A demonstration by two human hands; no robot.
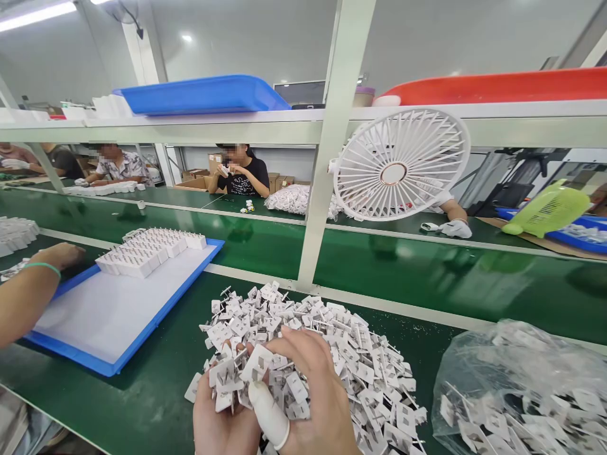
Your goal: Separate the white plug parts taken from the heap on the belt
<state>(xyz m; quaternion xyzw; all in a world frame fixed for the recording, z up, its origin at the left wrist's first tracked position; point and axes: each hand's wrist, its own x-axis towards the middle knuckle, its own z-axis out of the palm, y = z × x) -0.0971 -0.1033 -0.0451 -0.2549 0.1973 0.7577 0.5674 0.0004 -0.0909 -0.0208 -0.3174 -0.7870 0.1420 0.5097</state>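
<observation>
- Both hands are seen pressed close together at the near edge of the heap of white parts (341, 341).
- The left hand (215, 423) is cupped palm-up at the heap's near-left corner, fingers curled about a handful of white parts (232, 376).
- The right hand (317, 398) is laid on the heap's near slope, back upward, fingers bent leftward onto the handful.
- A white finger cot (268, 414) is worn on one thumb, wedged between the palms.
- Both wrists are cut off nearer than the heap.
</observation>
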